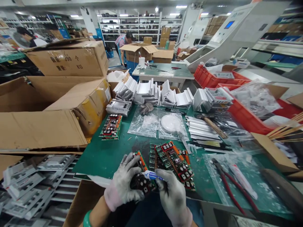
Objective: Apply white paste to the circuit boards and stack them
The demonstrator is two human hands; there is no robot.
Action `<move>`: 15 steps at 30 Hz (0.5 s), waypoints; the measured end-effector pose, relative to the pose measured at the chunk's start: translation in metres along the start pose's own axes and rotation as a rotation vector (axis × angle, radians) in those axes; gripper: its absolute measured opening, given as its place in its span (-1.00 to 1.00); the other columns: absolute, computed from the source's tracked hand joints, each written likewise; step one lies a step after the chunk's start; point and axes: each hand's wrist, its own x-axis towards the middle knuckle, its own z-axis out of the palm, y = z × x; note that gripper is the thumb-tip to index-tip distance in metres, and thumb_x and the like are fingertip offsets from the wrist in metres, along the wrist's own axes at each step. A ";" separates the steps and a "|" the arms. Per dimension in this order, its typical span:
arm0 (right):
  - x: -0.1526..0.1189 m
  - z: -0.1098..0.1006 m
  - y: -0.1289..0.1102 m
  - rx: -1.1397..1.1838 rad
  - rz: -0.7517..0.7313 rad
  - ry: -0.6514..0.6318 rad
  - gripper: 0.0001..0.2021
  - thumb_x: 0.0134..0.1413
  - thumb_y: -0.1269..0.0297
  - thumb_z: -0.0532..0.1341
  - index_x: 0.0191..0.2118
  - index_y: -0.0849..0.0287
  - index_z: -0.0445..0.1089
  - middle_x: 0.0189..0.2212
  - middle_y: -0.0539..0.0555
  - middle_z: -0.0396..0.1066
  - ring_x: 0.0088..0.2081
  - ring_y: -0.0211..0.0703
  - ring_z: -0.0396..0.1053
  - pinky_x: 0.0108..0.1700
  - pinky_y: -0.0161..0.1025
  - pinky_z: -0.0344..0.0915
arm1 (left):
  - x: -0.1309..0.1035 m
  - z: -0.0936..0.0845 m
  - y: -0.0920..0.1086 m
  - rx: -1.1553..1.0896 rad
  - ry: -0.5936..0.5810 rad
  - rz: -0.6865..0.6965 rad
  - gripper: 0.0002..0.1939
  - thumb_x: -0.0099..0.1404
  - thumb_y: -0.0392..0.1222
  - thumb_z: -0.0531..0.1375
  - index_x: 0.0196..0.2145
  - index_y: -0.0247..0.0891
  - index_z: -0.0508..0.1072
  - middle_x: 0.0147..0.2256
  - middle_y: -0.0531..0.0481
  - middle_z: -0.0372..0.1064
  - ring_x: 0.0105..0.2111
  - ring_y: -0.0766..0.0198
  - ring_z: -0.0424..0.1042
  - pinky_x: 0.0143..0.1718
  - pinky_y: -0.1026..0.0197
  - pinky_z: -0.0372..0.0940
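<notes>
Both my hands wear pale, dirty work gloves. My left hand (126, 179) is closed around the left side of a circuit board (144, 186) at the table's near edge. A blue and white tube (152, 175) is gripped in my right hand (172, 194), its tip over that board between the two hands. Beyond my right hand lies a stack of circuit boards (175, 160) with orange and red parts. Another small stack of boards (111, 126) rests farther off at the left. Part of the held board is covered by my fingers.
Silver heat sinks (146, 91) line the back of the green table (94, 157). Plastic bags hold a round white lid (170, 123). Red-handled cutters (232, 184) and a hammer (215, 126) lie right. Cardboard boxes (47, 116) stand left; two people are in the background.
</notes>
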 end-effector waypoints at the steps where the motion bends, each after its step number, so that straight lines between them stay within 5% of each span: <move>1: 0.000 0.001 0.000 0.000 0.000 0.006 -0.86 0.31 0.36 0.10 -0.13 0.11 0.40 -0.33 0.06 0.52 -0.33 -0.20 0.54 -0.31 -0.37 0.48 | -0.003 0.001 0.002 0.019 0.032 -0.014 -0.32 0.16 0.42 0.15 -0.03 -0.21 0.32 0.21 -0.27 0.20 0.33 -0.08 -0.06 0.29 -0.22 -0.08; 7: 0.004 -0.001 -0.003 0.011 0.041 0.052 -0.85 0.28 0.31 0.13 -0.19 0.09 0.46 -0.37 0.03 0.54 -0.39 -0.20 0.55 -0.36 -0.39 0.49 | -0.014 0.008 0.016 0.093 0.119 -0.069 -0.17 0.04 0.54 0.14 -0.02 -0.24 0.32 0.17 -0.34 0.23 0.29 -0.21 0.00 0.23 -0.26 0.02; 15: -0.018 -0.029 -0.005 0.114 0.473 0.141 -0.72 0.23 0.12 0.18 -0.03 0.10 0.48 -0.27 0.06 0.59 -0.27 -0.10 0.56 -0.26 -0.31 0.52 | -0.014 0.003 0.021 0.172 0.109 -0.056 -0.38 0.10 0.22 0.27 0.02 -0.17 0.36 0.14 -0.21 0.28 0.22 -0.20 0.13 0.22 -0.26 0.01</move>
